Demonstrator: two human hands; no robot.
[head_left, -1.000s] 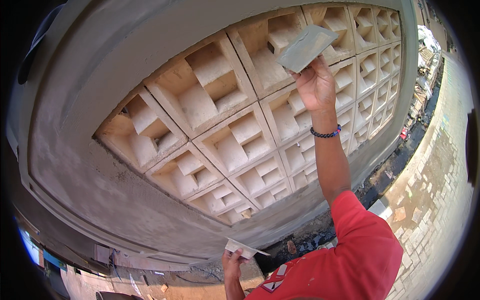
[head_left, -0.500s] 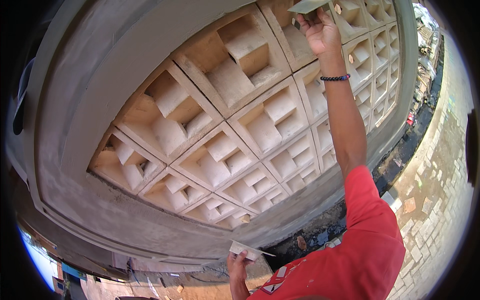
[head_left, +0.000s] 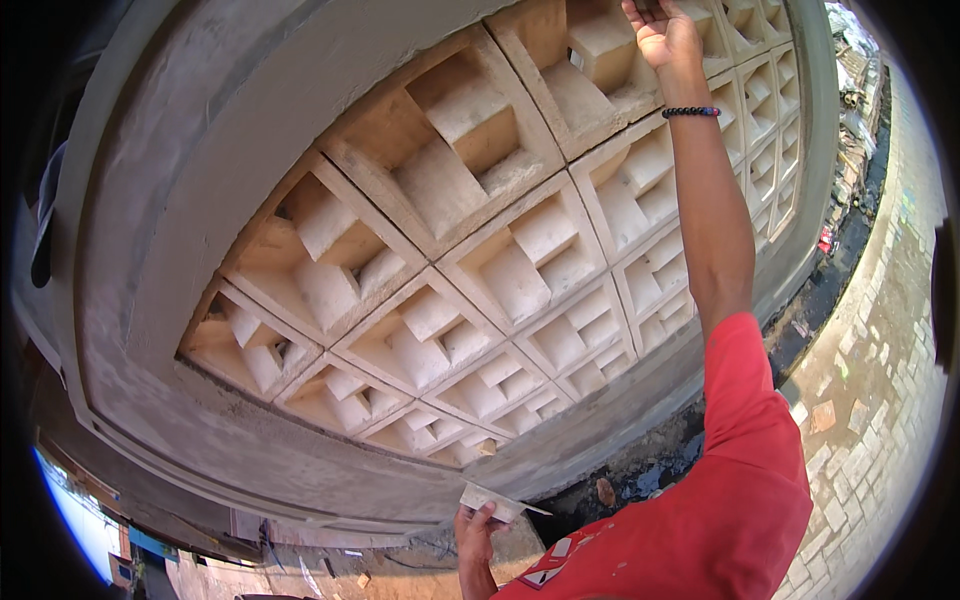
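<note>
Blocks (head_left: 432, 188) matt and grainy, like cast concrete, with rough, chipped edges; wall (head_left: 160, 200) of matt cement render, mostly smooth, cloudy in patches; plate (head_left: 490, 500) dull, its material unclear; bracelet (head_left: 692, 111) of glossy beads; shirt (head_left: 680, 520) of matt cloth; ditch (head_left: 640, 479) wet and shiny; paving (head_left: 848, 475) rough, stone-like

The left hand (head_left: 474, 533) grips a pale plate (head_left: 505, 507); the right hand (head_left: 668, 38) is raised before the lattice of blocks (head_left: 480, 235).
</note>
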